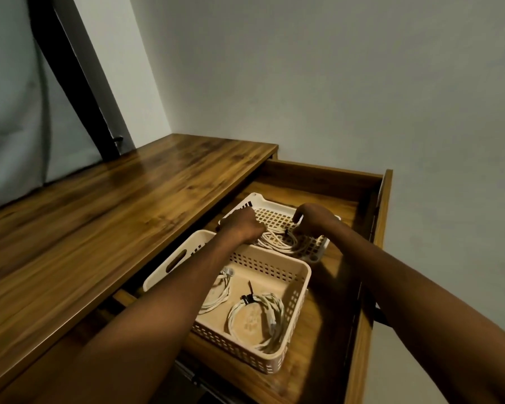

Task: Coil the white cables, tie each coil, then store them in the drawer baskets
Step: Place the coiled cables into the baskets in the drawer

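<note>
Two perforated baskets sit in the open wooden drawer (327, 176). In the far white basket (261, 201) lies a coiled white cable (277, 243) with a black tie. My left hand (239, 224) grips the coil's left side, fingers curled down into the basket. My right hand (312, 218) curls over the coil's right side by the tie; its fingertips are hidden. The near beige basket (301, 275) holds two tied white coils, one at the front right (260, 319) and one partly under my left forearm (219, 290).
A wooden desktop (99, 217) runs along the left of the drawer. The drawer front (387, 205) stands at the right. A pale wall rises behind, and a dark frame leans at the far left.
</note>
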